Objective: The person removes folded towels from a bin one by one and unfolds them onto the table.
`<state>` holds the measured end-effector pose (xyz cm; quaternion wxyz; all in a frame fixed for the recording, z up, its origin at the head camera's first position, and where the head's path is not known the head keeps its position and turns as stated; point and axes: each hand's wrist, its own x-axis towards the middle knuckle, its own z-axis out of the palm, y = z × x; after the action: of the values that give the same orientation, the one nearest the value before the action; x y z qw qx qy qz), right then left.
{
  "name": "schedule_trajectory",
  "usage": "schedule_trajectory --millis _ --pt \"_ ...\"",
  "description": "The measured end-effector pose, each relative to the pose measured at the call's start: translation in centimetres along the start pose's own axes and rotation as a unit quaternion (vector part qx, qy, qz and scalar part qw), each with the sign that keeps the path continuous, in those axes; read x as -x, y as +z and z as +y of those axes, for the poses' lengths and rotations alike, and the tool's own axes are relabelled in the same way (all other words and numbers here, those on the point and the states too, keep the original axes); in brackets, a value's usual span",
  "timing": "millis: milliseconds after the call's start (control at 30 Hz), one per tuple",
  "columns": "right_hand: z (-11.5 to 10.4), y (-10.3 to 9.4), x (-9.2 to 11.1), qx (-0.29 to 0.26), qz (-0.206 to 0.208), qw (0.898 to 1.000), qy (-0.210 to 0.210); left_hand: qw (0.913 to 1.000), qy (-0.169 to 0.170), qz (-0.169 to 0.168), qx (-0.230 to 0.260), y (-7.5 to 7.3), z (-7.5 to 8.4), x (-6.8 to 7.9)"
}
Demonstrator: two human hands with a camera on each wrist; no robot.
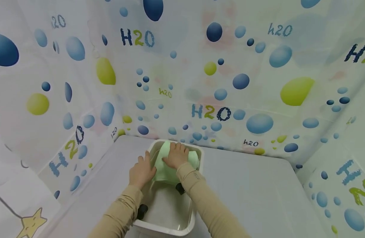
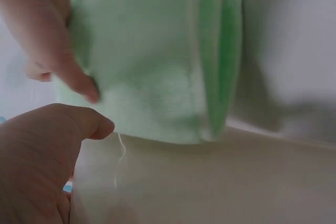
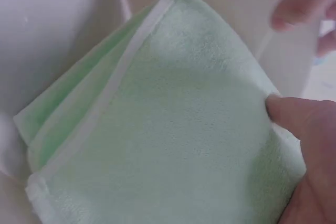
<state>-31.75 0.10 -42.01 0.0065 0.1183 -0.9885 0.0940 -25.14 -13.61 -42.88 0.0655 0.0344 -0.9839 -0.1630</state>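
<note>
A folded pale green towel with a whitish edge strip leans inside the far half of an off-white plastic tub. My right hand grips its upper edge, the thumb lying on the near face and the fingers over the far side. In the right wrist view the thumb rests against the towel's edge. My left hand is over the tub's left wall, fingers extended, the thumb overlapping the towel's lower border in the left wrist view. A loose white thread hangs from that border.
The tub stands on a light grey table. White sheeting printed with bubbles and "H2O" rises around the back and sides. A yellow star figure shows at lower left. Small black devices sit at my wrists.
</note>
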Motion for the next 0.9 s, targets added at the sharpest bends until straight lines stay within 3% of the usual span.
schedule_trajectory --millis 200,500,700,900 --pt "0.1 -3.3 0.7 -0.015 0.015 0.999 -0.031 1.0 0.002 -0.003 0.001 -0.1 0.0 -0.1" --pt "0.7 -5.8 1.0 -0.02 0.1 0.991 -0.082 1.0 -0.002 0.003 0.001 0.0 0.1 -0.2" --pt "2.1 -7.5 0.9 -0.05 0.158 0.984 -0.061 0.9998 0.012 0.018 -0.006 0.0 0.0 -0.2" --pt "3.0 -9.9 1.9 -0.105 0.168 0.98 -0.029 0.9993 0.016 0.023 -0.025 0.1 -0.2 0.1"
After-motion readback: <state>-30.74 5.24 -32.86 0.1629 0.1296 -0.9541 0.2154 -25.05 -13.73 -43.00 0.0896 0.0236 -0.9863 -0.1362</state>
